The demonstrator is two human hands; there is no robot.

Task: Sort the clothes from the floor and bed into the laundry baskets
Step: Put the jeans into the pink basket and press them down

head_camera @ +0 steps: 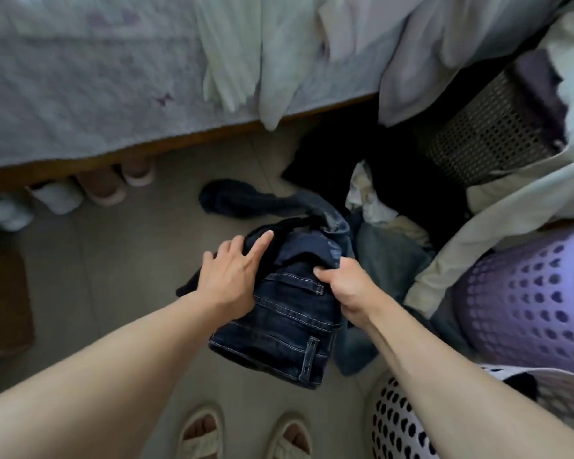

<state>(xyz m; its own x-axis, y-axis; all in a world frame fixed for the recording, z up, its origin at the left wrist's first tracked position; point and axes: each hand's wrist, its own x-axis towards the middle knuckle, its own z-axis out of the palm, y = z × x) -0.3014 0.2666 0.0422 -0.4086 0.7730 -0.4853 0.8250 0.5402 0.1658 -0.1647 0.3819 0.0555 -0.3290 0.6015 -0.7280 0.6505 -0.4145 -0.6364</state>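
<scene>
Two hands on bunched dark-blue jeans (289, 313) with pale stitching: left hand (232, 276) spread flat, right hand (345, 286) gripping.

You're looking at a dim, soft-lit room with a cool bluish cast. The bed (80, 87) is smeared with blur, and its edge bows from wide-angle distortion. The jeans (285, 313) stay sharpest; deep shadow swallows the dark clothes (395, 180) beyond.
</scene>
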